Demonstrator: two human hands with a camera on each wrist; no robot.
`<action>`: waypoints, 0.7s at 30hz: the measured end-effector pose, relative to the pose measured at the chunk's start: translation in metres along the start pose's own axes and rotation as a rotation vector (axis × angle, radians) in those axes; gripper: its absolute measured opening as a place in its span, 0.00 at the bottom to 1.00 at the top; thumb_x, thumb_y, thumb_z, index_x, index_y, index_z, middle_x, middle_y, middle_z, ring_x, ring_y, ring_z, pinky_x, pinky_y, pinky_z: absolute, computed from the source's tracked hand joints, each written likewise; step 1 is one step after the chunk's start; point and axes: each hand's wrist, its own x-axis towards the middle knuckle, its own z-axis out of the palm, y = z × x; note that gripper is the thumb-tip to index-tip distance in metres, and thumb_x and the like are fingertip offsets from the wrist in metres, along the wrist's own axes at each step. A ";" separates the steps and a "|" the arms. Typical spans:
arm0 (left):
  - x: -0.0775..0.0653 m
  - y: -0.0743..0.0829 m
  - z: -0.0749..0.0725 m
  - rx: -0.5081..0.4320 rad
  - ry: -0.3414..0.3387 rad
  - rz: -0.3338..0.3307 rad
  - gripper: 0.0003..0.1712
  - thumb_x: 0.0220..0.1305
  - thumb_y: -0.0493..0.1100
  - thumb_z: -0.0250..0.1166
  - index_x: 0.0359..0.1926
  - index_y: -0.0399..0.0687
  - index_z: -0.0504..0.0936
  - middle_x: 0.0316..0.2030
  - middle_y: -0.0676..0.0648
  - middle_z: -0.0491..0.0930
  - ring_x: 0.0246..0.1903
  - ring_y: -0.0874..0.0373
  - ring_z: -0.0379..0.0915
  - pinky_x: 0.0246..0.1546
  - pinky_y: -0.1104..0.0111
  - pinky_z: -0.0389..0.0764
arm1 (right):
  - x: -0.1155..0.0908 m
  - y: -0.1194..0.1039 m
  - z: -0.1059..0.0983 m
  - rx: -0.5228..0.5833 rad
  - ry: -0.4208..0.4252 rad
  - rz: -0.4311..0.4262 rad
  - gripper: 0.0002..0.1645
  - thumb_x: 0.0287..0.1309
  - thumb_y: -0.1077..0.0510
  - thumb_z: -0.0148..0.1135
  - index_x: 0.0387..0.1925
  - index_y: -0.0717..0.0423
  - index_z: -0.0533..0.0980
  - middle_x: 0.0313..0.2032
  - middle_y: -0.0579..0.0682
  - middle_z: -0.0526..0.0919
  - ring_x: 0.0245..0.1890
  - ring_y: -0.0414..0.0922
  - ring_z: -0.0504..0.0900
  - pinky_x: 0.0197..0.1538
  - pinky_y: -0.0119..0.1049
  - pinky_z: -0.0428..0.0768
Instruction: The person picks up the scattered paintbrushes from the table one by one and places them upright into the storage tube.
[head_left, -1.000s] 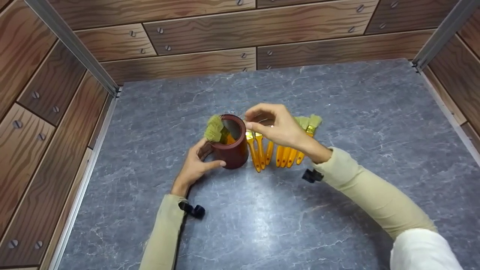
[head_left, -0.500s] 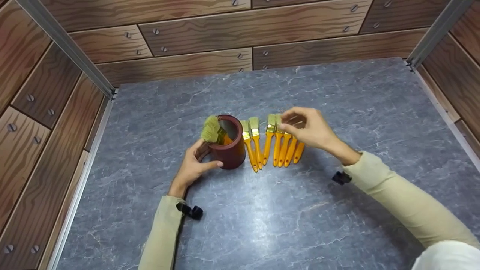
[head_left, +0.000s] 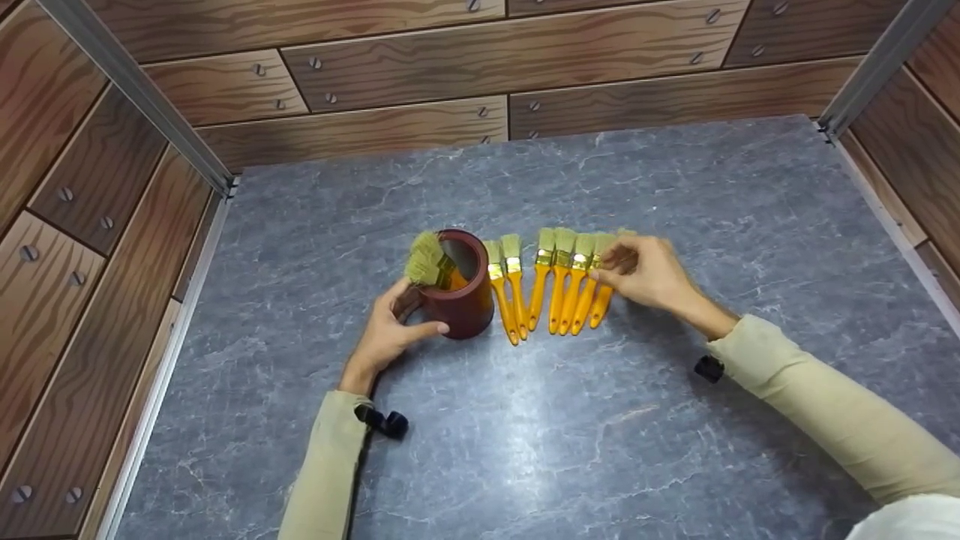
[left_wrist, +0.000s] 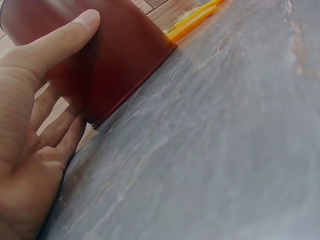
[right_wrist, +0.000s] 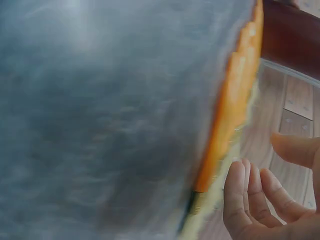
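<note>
My left hand (head_left: 386, 334) holds a dark red cylindrical pot (head_left: 465, 315) upright, thumb on its near side and fingers around the back. Leaning inside the pot is a paintbrush (head_left: 425, 259), its bristles sticking out over the left rim. Just right of the pot lie two paintbrushes (head_left: 519, 300) with orange handles. Several more paintbrushes (head_left: 557, 300) form a row farther right, bristles pointing away. My right hand (head_left: 652, 274) hovers over the rightmost brush (head_left: 600, 309), partly hiding it. In the right wrist view the thumb (right_wrist: 295, 150) and fingers are apart, with nothing between them.
Everything lies on a grey marbled tabletop (head_left: 465, 465). Wood-patterned panels (head_left: 420, 75) stand at the back and both sides, with metal posts (head_left: 142, 97) at the far corners.
My right hand has moved right, from beside the pot's rim to the right end of the brush row, uncovering most of the brushes. My left hand stays on the pot.
</note>
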 end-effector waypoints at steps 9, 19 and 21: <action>-0.001 0.001 0.000 0.003 -0.018 -0.012 0.52 0.56 0.32 0.83 0.79 0.54 0.70 0.70 0.46 0.79 0.72 0.50 0.74 0.77 0.58 0.72 | -0.004 0.018 0.004 -0.083 -0.005 0.065 0.16 0.56 0.58 0.83 0.37 0.64 0.85 0.34 0.59 0.89 0.33 0.50 0.87 0.34 0.23 0.81; -0.001 0.000 0.000 -0.002 -0.012 -0.009 0.53 0.55 0.31 0.83 0.79 0.53 0.70 0.70 0.46 0.79 0.72 0.50 0.73 0.78 0.57 0.72 | -0.009 0.019 0.002 -0.134 -0.026 0.165 0.20 0.55 0.50 0.83 0.37 0.61 0.85 0.34 0.57 0.89 0.32 0.47 0.85 0.32 0.29 0.83; -0.001 -0.001 0.000 -0.006 -0.008 -0.009 0.52 0.55 0.31 0.83 0.79 0.52 0.71 0.70 0.46 0.80 0.72 0.50 0.74 0.78 0.58 0.72 | -0.009 0.020 0.000 -0.126 -0.028 0.188 0.21 0.55 0.49 0.83 0.38 0.62 0.85 0.35 0.58 0.89 0.31 0.46 0.85 0.31 0.29 0.83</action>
